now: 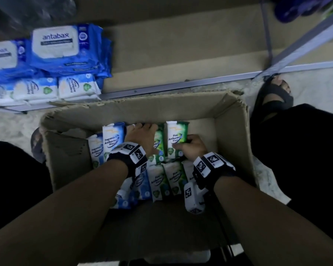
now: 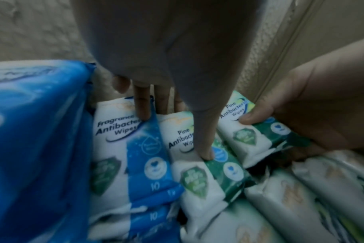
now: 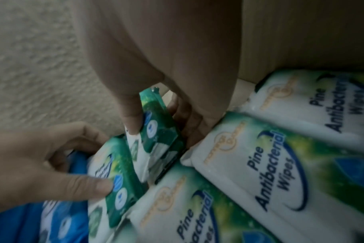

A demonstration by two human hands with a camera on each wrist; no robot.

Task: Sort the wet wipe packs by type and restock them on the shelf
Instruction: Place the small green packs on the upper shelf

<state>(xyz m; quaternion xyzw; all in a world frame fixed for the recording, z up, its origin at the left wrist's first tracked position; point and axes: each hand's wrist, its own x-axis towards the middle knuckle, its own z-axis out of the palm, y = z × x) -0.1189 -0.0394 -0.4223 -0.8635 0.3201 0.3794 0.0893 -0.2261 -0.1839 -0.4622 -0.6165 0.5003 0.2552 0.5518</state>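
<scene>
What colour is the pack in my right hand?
Green and white pine wipes pack, clearest in the head view.

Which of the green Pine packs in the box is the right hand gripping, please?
The upright Pine pack at the far right of the box's back row: the right hand pinches its lower edge; the neighbouring green pack sits under the left hand.

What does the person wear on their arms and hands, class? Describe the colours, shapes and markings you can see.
Both forearms are bare, with no sleeves, and the left hand and right hand wear no gloves. Each wrist carries a black strap holding white, boxy blocks printed with black-and-white square code markings. Another white block with the same markings hangs below the right wrist.
</scene>
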